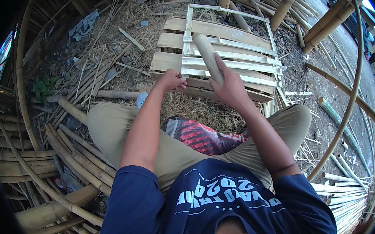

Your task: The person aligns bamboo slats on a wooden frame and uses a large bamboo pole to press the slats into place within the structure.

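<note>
My right hand [230, 86] is wrapped round the lower part of a short, thick wooden club [207, 54], which tilts up and away over the slats. My left hand [173, 80] is closed, its fingertips pinched together beside the near left corner of a frame of pale bamboo strips [232, 65]. Whatever those fingers hold, if anything, is too small to make out. The frame has several cross strips and lies on a low wooden slatted platform [165, 58] in front of me. Its longer side strips reach past the platform's far edge.
Bamboo poles [85, 158] are piled at my left, and upright posts [286, 3] stand at the far right. Split bamboo [343, 197] lies at the near right. Shavings [199, 99] cover the ground before me. A patterned red and black cloth [198, 136] lies between my legs.
</note>
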